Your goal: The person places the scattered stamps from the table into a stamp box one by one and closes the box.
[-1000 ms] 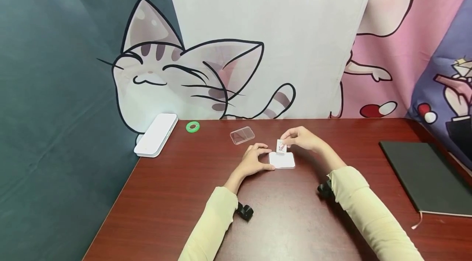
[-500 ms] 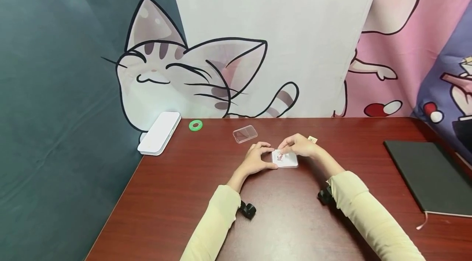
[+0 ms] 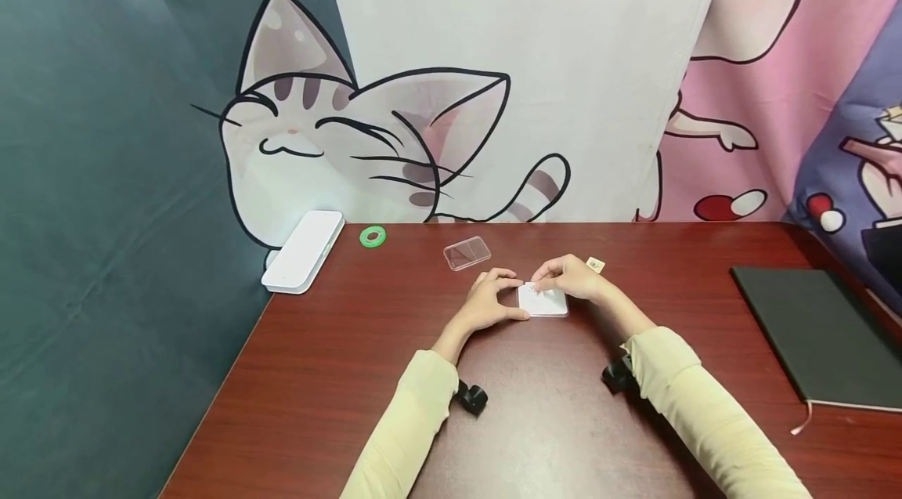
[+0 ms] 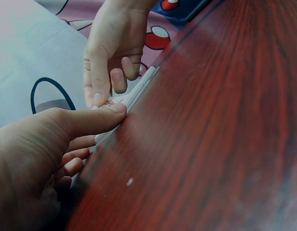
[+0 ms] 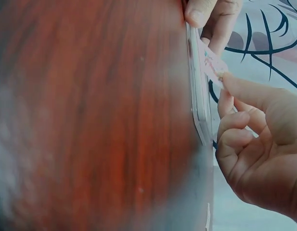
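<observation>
A flat white rectangular case [image 3: 553,305] with a clear rim lies on the table. My left hand [image 3: 488,301] grips its left end, with the thumb on the near edge and fingers at the far side. My right hand [image 3: 572,278] is above the case, pinching a small white sticker-like piece with a reddish print [image 5: 212,63] between thumb and finger. In the right wrist view, the piece slants up from the case's surface; whether it is stuck down at its lower edge I cannot tell. My right fingers cover part of it in the head view.
Behind the right hand lies a small yellowish printed piece [image 3: 595,265]. A clear plastic cover [image 3: 467,254] and a green ring [image 3: 373,236] lie toward the back. A white box [image 3: 304,252] stands at the back left, a dark notebook [image 3: 820,334] at the right.
My right hand has lowered the printed piece from upright above the case down against its top. The small yellowish piece behind that hand has come into view. My left hand keeps its grip.
</observation>
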The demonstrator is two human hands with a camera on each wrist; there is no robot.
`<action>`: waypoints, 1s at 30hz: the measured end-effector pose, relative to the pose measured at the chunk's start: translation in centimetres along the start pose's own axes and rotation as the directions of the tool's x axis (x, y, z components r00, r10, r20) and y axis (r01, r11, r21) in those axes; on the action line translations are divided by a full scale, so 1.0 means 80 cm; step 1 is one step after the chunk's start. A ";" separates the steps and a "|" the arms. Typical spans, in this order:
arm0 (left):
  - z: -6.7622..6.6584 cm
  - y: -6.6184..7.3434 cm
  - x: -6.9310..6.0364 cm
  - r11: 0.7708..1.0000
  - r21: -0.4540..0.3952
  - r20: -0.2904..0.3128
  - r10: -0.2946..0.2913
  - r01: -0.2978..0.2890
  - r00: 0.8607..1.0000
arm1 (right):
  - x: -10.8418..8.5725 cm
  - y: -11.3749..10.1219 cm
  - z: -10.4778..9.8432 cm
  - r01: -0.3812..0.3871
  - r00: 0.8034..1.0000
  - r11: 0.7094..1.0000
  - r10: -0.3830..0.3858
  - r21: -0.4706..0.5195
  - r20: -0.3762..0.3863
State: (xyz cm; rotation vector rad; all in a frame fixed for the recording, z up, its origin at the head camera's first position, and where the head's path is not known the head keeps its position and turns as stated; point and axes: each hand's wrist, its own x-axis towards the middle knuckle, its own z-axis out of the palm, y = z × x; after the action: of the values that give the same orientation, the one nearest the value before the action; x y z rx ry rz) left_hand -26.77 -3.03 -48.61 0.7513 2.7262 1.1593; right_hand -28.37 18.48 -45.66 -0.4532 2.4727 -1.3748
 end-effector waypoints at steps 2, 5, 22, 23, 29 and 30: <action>0.000 0.000 0.000 1.000 0.000 0.003 0.002 -0.002 1.000 | -0.002 -0.002 0.001 -0.008 1.000 1.000 0.008 -0.015 0.001; 0.001 0.001 -0.001 1.000 0.000 0.005 -0.001 0.001 1.000 | -0.002 0.000 0.003 -0.006 1.000 0.999 0.007 -0.035 0.008; 0.000 0.001 0.000 1.000 0.014 -0.006 0.010 -0.009 1.000 | 0.001 0.013 0.004 -0.015 1.000 0.996 0.014 -0.083 -0.016; 0.000 0.001 0.000 1.000 0.011 -0.004 0.007 -0.007 1.000 | 0.001 0.013 0.005 -0.016 1.000 0.996 0.014 -0.086 -0.019; 0.000 0.001 0.000 1.000 0.012 -0.005 0.001 -0.001 1.000 | -0.001 0.013 0.004 -0.022 0.999 0.997 0.019 -0.077 -0.029; 0.001 0.001 0.000 1.000 0.017 -0.007 0.002 -0.002 1.000 | -0.001 0.013 0.004 -0.024 0.999 0.997 0.022 -0.072 -0.029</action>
State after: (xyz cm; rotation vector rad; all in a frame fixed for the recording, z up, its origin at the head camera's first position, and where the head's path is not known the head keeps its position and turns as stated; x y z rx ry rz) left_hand -26.72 -2.95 -48.62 0.7531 2.7447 1.1428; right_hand -28.31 18.78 -46.68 -0.4220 2.5491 -1.2951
